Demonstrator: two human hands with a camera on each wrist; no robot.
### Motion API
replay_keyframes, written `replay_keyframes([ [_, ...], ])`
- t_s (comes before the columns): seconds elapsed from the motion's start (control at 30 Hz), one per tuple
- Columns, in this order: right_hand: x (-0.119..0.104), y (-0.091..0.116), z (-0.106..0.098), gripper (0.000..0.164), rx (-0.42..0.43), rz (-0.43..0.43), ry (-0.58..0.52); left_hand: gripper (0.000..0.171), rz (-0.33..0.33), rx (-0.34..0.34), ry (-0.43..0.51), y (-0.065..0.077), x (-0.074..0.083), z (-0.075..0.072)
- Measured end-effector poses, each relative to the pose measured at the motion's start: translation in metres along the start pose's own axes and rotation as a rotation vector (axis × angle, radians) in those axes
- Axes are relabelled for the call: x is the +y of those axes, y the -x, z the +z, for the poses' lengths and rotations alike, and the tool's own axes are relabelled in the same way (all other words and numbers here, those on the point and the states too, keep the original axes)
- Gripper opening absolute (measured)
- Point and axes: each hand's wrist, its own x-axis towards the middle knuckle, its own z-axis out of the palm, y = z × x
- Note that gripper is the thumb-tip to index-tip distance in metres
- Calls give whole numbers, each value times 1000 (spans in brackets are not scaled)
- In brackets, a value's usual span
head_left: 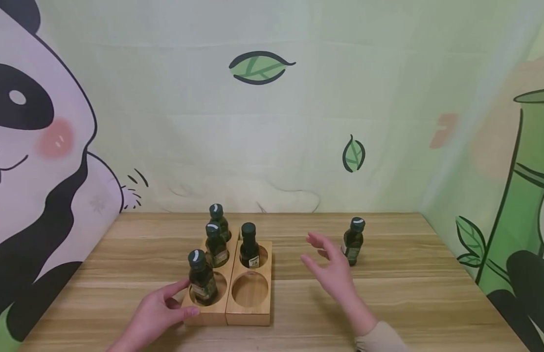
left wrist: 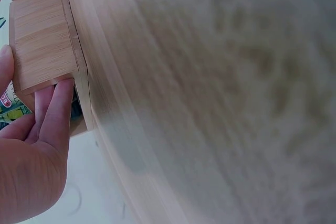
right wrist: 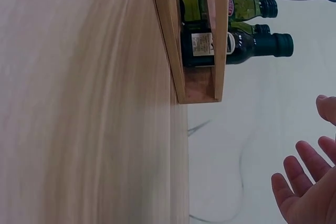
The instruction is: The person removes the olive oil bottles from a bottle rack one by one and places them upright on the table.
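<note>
A wooden bottle rack (head_left: 249, 317) with round holes in its top stands left of the table's middle. My left hand (head_left: 155, 310) grips its front left corner, thumb on the front face and fingers at the side opening, as the left wrist view shows with the hand (left wrist: 44, 129). Three small green bottles stand in the left row, the front one (head_left: 203, 281) nearest that hand. A slimmer dark bottle (head_left: 249, 247) sits in the rear right hole; the front right hole holds nothing. My right hand (head_left: 331, 269) hovers with spread fingers beside another green bottle (head_left: 353, 244).
The wood-grain table (head_left: 408, 293) ends at a fabric backdrop (head_left: 175, 122) printed with a panda, leaves and bamboo. The lone bottle stands upright on the table's right side, well apart from the rack.
</note>
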Motion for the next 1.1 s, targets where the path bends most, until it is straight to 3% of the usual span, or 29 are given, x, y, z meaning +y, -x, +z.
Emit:
replay_keyframes([
  [0.5,-6,-6,32,58,-113,-41,-29,86,20,4,1,-1,0,0],
  [1.1,-23,-19,61,62,-194,-31,-51,91,-7,2,-5,-2,0,1],
])
